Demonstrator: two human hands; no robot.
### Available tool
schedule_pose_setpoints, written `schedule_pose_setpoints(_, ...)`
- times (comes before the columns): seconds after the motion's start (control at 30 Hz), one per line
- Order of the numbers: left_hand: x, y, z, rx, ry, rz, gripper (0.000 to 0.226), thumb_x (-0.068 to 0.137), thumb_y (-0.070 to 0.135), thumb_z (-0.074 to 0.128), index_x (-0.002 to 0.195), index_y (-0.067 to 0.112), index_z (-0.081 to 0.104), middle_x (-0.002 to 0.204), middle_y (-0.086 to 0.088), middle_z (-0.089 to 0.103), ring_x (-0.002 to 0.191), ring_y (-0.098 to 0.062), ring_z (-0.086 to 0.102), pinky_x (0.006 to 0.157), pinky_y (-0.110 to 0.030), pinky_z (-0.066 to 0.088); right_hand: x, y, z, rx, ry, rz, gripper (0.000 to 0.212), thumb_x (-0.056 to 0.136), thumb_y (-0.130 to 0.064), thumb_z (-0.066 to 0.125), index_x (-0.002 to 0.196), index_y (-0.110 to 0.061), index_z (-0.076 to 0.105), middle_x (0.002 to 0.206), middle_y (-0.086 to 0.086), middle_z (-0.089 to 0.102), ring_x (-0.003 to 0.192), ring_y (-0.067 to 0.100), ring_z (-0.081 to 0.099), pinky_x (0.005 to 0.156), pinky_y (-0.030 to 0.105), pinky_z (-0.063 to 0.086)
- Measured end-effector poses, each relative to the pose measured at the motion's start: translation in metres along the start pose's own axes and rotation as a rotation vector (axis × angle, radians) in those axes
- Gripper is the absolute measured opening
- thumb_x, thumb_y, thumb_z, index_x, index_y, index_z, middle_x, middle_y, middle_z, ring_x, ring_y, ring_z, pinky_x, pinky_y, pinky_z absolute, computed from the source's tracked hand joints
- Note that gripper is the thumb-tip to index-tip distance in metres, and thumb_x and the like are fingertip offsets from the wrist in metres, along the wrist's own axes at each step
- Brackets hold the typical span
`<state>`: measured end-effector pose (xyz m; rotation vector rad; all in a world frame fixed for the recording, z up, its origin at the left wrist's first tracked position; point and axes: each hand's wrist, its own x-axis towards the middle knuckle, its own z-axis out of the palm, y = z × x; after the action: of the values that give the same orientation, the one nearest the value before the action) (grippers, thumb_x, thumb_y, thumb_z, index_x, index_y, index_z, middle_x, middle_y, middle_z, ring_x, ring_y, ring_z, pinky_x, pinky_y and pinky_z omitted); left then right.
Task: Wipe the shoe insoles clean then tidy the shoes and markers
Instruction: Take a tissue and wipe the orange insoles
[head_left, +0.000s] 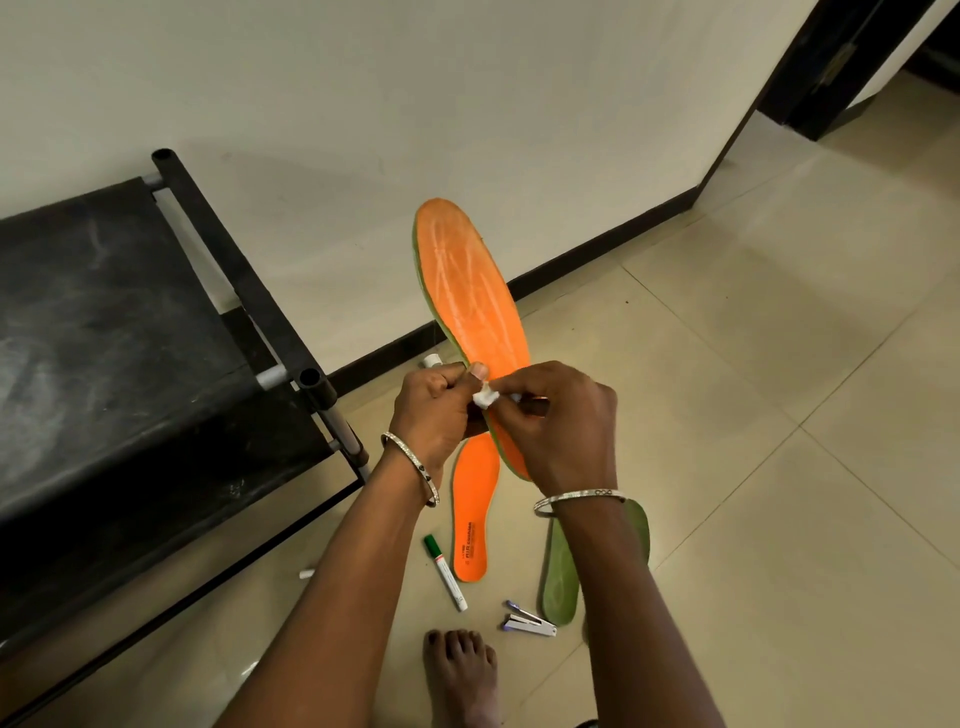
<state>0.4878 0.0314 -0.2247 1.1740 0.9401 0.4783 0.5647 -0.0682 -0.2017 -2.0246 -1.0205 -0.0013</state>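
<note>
Writing: the only print of any size is a dark line along the heel of the floor insole (470, 519), too small to read. The green-capped marker (444, 571) has a label band on its white barrel, also unreadable.

Grip: left hand (431, 410) is closed on the held insole (467, 280), thumb on the orange face and fingers curled round its left edge. Right hand (561, 426) pinches a white wad (485, 397) against the same insole, just beside the left thumb. A bangle sits on each wrist.

Held insole: in the air, orange face towards the person, thin green rim. Its toe points to 12 o'clock and its heel runs down behind the right hand. Pale streaks cross the orange.

Floor, from the hands:
- 6 o'clock: floor insole, orange side up, with the marker touching nothing just to its left.
- 5 o'clock: green insole (561, 577), underside up, partly hidden by the right forearm.
- 6 o'clock, lower: small metal stapler (530, 621) and a bare foot (460, 670).
- 7 o'clock: white cap (306, 573), lying alone.
- 11 o'clock: white cylinder end (431, 359), half hidden behind the left hand.

Edges: the black bench (130, 338) fills 9 o'clock, its corner post near the left hand. The black skirting (597, 244) runs behind the held insole. Floor tiles (779, 415) stretch from 3 o'clock up to the dark door frame (831, 67) at 1 o'clock.
</note>
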Motion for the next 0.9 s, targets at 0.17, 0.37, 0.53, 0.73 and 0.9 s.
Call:
schedule_pose_setpoints(0.17,-0.001,0.001,0.001,-0.038,-0.021,-0.01,0.024,0.099,0.019,0.06,0.092,0.001,0.074,0.092,-0.017,0.076,0.085,-0.028,0.075,0.078,-0.04,0.062,0.004,0.01,-0.003,-0.007,0.054,0.059,0.006,0.076,-0.019,0.081,0.079,-0.024,0.08,0.077,-0.005,0.072,0.069,0.01,0.064,0.067,0.033,0.056)
schedule_pose_setpoints(0.37,-0.003,0.005,-0.002,-0.122,-0.034,-0.049,0.019,0.1,0.019,0.058,0.091,0.009,0.072,0.084,-0.005,0.078,0.078,-0.018,0.076,0.067,-0.028,0.061,-0.001,0.023,-0.007,-0.006,0.05,0.169,0.005,0.08,-0.02,0.08,0.083,-0.024,0.079,0.084,-0.004,0.073,0.074,0.008,0.064,0.07,0.025,0.056)
schedule_pose_setpoints(0.53,-0.002,0.003,-0.001,-0.126,-0.004,-0.053,0.021,0.101,0.018,0.056,0.095,0.006,0.072,0.091,-0.011,0.077,0.082,-0.021,0.075,0.067,-0.028,0.061,-0.002,0.002,0.007,-0.013,-0.001,0.047,0.006,0.078,-0.016,0.077,0.082,-0.02,0.079,0.082,-0.002,0.071,0.072,0.014,0.064,0.066,0.034,0.056)
schedule_pose_setpoints(0.73,-0.004,0.006,-0.003,-0.141,-0.025,-0.048,0.018,0.1,0.018,0.057,0.094,0.009,0.071,0.084,-0.003,0.078,0.076,-0.015,0.075,0.063,-0.025,0.059,0.001,0.023,-0.006,0.004,0.05,0.188,0.004,0.081,-0.02,0.08,0.085,-0.02,0.08,0.084,-0.002,0.074,0.074,0.01,0.065,0.073,0.034,0.058)
schedule_pose_setpoints(0.9,-0.004,0.006,0.0,-0.149,-0.028,-0.049,0.019,0.1,0.018,0.057,0.093,0.009,0.072,0.085,-0.004,0.078,0.079,-0.017,0.075,0.064,-0.026,0.059,-0.002,0.008,0.001,0.021,0.056,0.129,0.004,0.079,-0.021,0.079,0.083,-0.021,0.08,0.081,-0.003,0.073,0.071,0.012,0.066,0.069,0.035,0.057)
